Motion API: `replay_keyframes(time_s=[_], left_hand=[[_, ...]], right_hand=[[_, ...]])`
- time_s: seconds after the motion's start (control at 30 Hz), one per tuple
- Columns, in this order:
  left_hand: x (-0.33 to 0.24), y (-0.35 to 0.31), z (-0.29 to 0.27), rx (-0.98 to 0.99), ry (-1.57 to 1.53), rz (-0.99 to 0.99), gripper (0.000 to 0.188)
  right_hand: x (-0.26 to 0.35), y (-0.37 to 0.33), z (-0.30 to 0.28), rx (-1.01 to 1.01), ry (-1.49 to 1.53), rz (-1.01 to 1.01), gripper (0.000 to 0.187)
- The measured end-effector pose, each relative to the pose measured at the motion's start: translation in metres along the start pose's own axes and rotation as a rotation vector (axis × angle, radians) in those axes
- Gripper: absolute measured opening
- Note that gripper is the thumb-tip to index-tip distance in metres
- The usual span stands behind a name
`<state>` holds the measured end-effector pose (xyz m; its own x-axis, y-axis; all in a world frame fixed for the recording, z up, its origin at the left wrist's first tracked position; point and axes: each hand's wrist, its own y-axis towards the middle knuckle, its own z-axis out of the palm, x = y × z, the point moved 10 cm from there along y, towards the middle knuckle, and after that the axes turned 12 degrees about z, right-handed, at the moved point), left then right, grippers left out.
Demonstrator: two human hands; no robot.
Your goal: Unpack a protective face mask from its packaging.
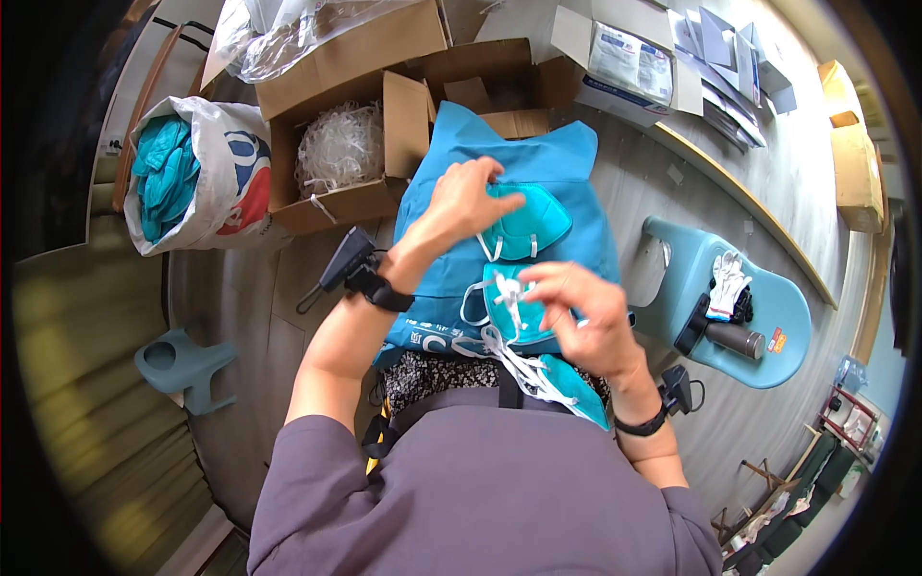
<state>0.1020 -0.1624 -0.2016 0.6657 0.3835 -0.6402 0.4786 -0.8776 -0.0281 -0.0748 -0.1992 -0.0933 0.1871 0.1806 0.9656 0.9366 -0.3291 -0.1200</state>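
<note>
A teal cup-shaped face mask (540, 223) with white elastic loops lies on the blue apron (451, 154) over my lap. My left hand (468, 199) is over its left edge, fingers and thumb apart. Closer to me, a second teal mask (498, 308) lies with white straps bunched on it. My right hand (588, 312) is at its right side with curled fingers; its fingertips are beside the bunched straps, and what they hold is hard to make out. A bundle of white straps (526, 370) trails to another teal mask (573, 389) against my waist.
Ahead stand open cardboard boxes, one holding a tangle of clear-white strands (343, 144). A white sack (213, 182) of teal masks is to their left. On the right, a blue stool (783, 331) carries gloves and a dark flask (736, 340). Another small stool (184, 370) sits at left.
</note>
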Motion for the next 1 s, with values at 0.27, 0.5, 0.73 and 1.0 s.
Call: replay_keyframes(time_s=[0.27, 0.5, 0.73, 1.0], left_hand=[[-0.051, -0.039, -0.021, -0.089, -0.397, 0.159, 0.020], [-0.093, -0.050, -0.108, -0.663, -0.431, 0.355, 0.020], [-0.094, -0.051, -0.055, -0.374, -0.743, 0.259, 0.027], [-0.109, -0.059, -0.023, -0.277, -0.812, 0.271, 0.026]], right_hand=[[0.006, 0.028, -0.059, -0.459, -0.213, -0.030, 0.010], [-0.008, 0.009, -0.066, -0.463, -0.099, 0.008, 0.020], [0.005, 0.005, -0.086, -0.601, 0.170, 0.022, 0.023], [-0.002, 0.004, -0.082, -0.614, 0.375, 0.071, 0.021]])
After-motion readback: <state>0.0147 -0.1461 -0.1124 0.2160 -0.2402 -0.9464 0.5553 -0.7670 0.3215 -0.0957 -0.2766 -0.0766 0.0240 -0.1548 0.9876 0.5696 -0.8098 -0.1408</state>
